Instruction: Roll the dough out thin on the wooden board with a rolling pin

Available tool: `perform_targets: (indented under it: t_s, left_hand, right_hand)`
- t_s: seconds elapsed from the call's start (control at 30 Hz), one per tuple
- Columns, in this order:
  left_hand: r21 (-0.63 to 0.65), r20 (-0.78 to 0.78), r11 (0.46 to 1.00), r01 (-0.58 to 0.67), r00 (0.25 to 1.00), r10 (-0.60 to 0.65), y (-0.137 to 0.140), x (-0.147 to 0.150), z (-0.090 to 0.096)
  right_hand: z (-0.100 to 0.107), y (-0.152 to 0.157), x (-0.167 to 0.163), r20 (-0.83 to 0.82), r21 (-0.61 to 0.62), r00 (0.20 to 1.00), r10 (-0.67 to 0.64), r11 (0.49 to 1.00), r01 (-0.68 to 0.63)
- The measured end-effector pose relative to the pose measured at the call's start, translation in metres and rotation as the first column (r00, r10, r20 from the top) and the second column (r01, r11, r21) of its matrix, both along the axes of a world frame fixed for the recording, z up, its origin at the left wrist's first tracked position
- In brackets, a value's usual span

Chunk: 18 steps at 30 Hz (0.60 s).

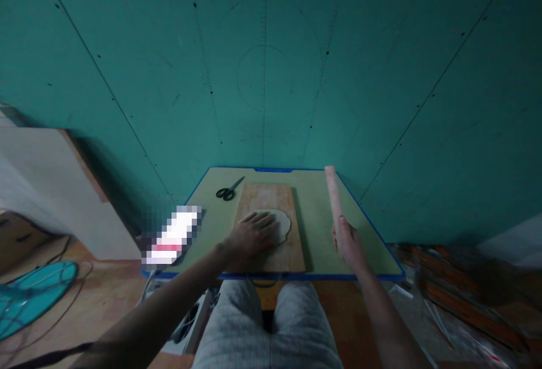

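A flattened sheet of pale dough (282, 226) lies on a wooden cutting board (271, 192). My left hand (254, 234) rests flat on the dough's left part, fingers stretched out and slightly spread, covering some of it. To the right of the board, my right hand (348, 240) is wrapped round the near end of a wooden rolling pin (333, 192). The pin points away from me over the right side of the small table (314, 233). Its gripped end is hidden by my fingers.
Black-handled scissors (229, 191) lie left of the board. A blurred-out bright device (175, 236) sits at the table's left edge with a cable. A green wall (271, 103) rises right behind the table. Panels (63, 188) lean at left; clutter (461, 295) lies on the floor at right.
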<state>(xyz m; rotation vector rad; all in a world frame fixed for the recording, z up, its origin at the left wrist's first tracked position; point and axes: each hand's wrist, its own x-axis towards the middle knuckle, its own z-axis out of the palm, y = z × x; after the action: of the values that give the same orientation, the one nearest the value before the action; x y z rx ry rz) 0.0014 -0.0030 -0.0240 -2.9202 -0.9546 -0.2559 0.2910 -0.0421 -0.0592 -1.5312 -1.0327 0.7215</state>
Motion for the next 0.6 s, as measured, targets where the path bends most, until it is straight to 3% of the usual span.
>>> perform_targets:
  t_s: [0.13, 0.3, 0.43, 0.57, 0.6]
  left_hand:
    - [-0.033, 0.062, 0.990, -0.137, 0.988, 0.139, -0.034, 0.013, 0.002]
    - [-0.200, 0.153, 0.977, 0.076, 0.987, -0.046, -0.056, 0.025, 0.014]
    - [-0.234, 0.179, 0.965, -0.120, 0.970, 0.164, -0.053, 0.026, 0.020]
    - [-0.468, 0.323, 0.880, 0.082, 0.943, 0.084, -0.058, 0.018, 0.031]
    - [-0.494, 0.386, 0.864, 0.096, 0.915, 0.119, -0.058, 0.013, 0.034]
  right_hand:
    - [0.001, 0.000, 0.001, 0.028, -0.006, 1.000, 0.008, 1.000, -0.008]
    - [0.000, 0.000, 0.002, 0.056, -0.006, 0.998, 0.018, 1.000, -0.017]
    - [-0.002, 0.001, 0.003, 0.044, 0.004, 0.998, 0.036, 0.999, -0.036]
    - [-0.001, 0.001, 0.004, 0.130, 0.014, 0.991, 0.042, 0.999, -0.044]
    - [0.000, 0.000, 0.004, 0.187, 0.014, 0.981, 0.047, 0.999, -0.050]
